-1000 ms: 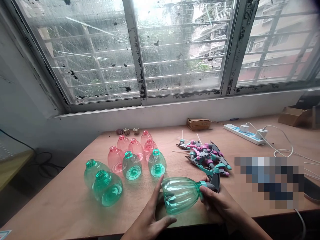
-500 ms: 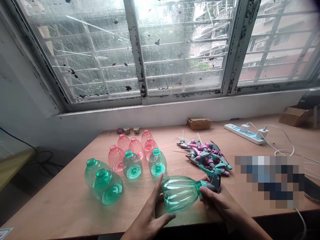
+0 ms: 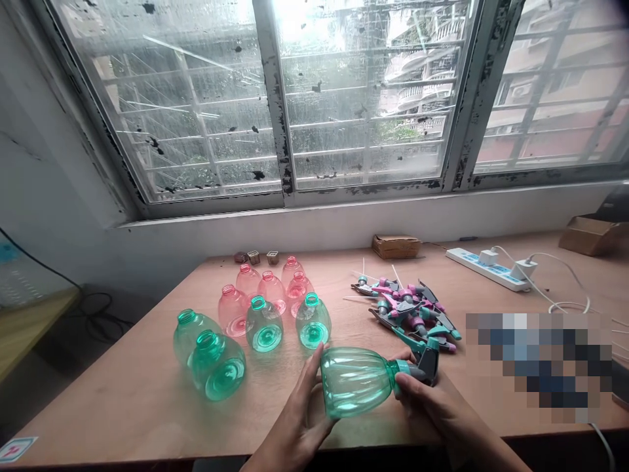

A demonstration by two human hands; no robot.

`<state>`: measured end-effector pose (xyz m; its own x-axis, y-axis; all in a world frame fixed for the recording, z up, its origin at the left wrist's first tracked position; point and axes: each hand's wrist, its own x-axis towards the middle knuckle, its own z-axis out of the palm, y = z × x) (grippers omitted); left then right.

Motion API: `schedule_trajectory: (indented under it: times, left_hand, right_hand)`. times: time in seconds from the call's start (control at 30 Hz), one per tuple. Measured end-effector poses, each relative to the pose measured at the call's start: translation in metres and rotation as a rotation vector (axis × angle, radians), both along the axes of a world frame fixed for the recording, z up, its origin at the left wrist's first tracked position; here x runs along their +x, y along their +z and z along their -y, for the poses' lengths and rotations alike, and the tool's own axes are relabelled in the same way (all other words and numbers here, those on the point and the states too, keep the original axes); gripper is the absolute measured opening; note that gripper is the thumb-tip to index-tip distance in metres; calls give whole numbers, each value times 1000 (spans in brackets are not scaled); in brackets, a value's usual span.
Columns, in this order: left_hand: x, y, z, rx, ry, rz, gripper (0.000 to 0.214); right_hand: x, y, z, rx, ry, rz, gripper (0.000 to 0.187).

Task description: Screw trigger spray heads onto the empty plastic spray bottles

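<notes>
- Lying sideways near the table's (image 3: 122, 393) front edge, the green bottle (image 3: 354, 381) is clasped at its base by the left hand (image 3: 299, 423).
- The trigger head (image 3: 425, 362) is pinched at its collar by the right hand (image 3: 435, 406).
- Judged: the collar is best kept square to the neck while turned.

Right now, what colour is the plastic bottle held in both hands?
The plastic bottle is translucent green; head view.

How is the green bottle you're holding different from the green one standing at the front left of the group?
The held bottle lies sideways between the left hand and right hand; the standing bottle sits upright on the table, untouched. The held bottle wears a grey-and-teal spray head; the standing bottle's neck is open. Both are clear green plastic, similarly rounded.
</notes>
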<state>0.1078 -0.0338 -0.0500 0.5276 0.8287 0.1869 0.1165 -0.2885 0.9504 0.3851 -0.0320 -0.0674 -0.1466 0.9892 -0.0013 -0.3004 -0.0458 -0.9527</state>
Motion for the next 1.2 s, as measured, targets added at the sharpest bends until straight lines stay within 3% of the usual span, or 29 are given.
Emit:
schedule_trajectory:
  times: [0.17,0.47,0.67,0.8,1.0,1.2]
  left_hand:
    - [0,-1,1,-12,40,-49,103]
    - [-1,-7,-2,94,39,-63,80]
    - [-1,3,3,-11,32,-93,116]
    - [-1,5,4,35,73,-144,100]
    - [3,6,4,63,42,-149,96]
    - [3,7,4,59,55,-192,113]
  right_hand:
    - [-1,1,1,5,-13,-10,42]
    - [-4,4,2,5,-29,-14,44]
    - [-2,1,0,9,-35,-15,43]
    - [-3,-2,-1,17,-33,-29,44]
    - [-2,1,-1,12,-20,-28,41]
    - [1,-3,-1,22,-18,-39,40]
